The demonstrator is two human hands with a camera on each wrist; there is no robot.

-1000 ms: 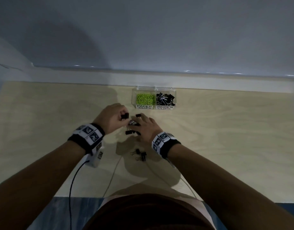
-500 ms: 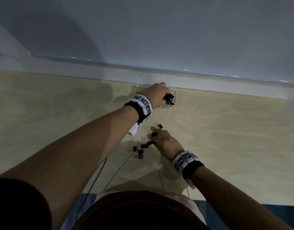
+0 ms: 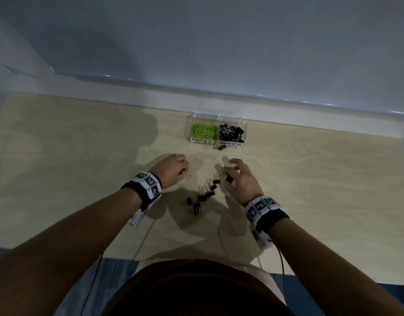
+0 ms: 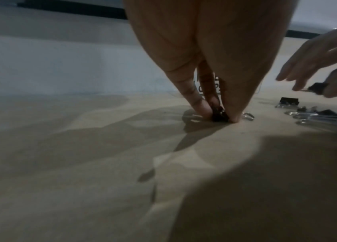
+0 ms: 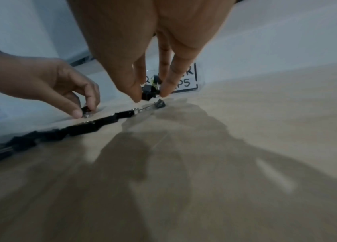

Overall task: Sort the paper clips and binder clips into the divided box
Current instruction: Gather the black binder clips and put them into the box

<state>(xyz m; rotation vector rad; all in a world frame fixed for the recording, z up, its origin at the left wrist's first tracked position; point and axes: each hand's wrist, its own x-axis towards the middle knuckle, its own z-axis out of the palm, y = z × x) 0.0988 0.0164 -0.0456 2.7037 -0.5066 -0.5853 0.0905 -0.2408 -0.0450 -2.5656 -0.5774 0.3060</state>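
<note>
A clear divided box (image 3: pixel 215 144) stands at the back of the table, green paper clips (image 3: pixel 204 130) in its left cell and black binder clips (image 3: pixel 231 131) in its right cell. One binder clip (image 3: pixel 221 147) lies just in front of the box. Several black binder clips (image 3: pixel 205 193) lie loose between my hands. My left hand (image 3: pixel 173 171) pinches a binder clip (image 4: pixel 219 114) against the table, its wire handle (image 3: pixel 187 175) sticking out. My right hand (image 3: pixel 238 179) pinches another binder clip (image 5: pixel 148 94) just above the table.
The wooden table (image 3: pixel 321 190) runs wide on both sides, with a white wall ledge (image 3: pixel 287 115) behind the box. Thin cables (image 3: pixel 146 238) trail from my wristbands to the table's near edge.
My left hand has come back from the box's right cell to the table and pinched a clip. My right hand has taken a clip off the table. A clip now lies before the box.
</note>
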